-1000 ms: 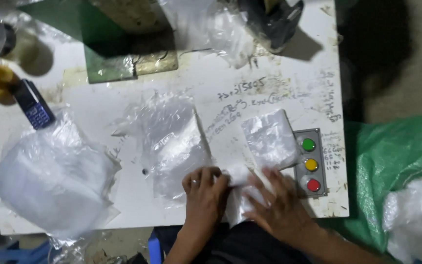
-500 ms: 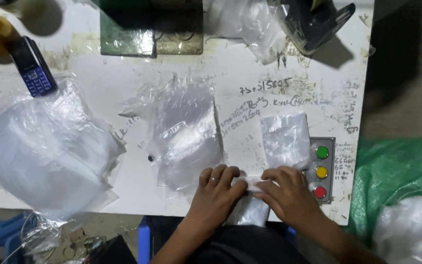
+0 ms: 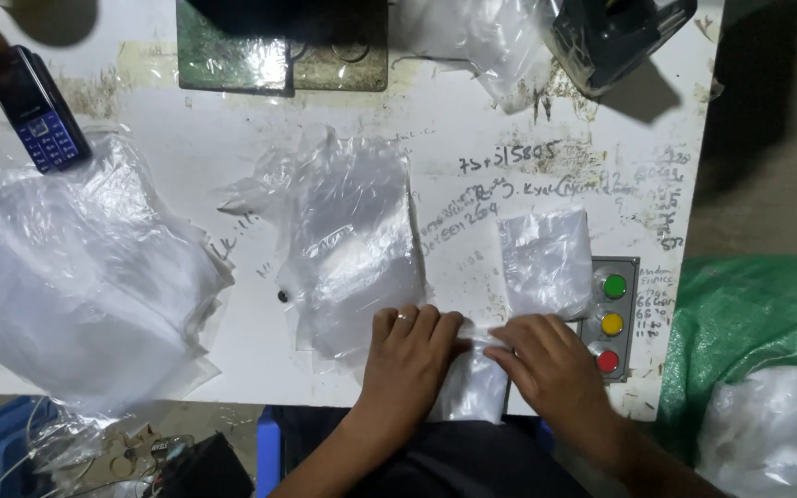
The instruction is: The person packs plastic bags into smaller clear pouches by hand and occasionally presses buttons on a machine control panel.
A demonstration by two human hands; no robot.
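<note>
Plastic packet pressed under left hand, right hand.

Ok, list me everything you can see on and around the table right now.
table: one, white, scribbled on, fills the view
small bag: one, clear with white contents, under both hands, near edge
loose bags: a few, clear, table centre
bag stack: one pile, clear, left
phone: one, dark blue keypad type, upper left
metal plate: one, grey-green, top edge
dark device: one, black, upper right
button panel: one, grey, green, yellow and red buttons, right edge
sack: one, green, right of table
left hand: ring on one finger, pressing the small bag
right hand: pressing the small bag beside the button panel
</note>
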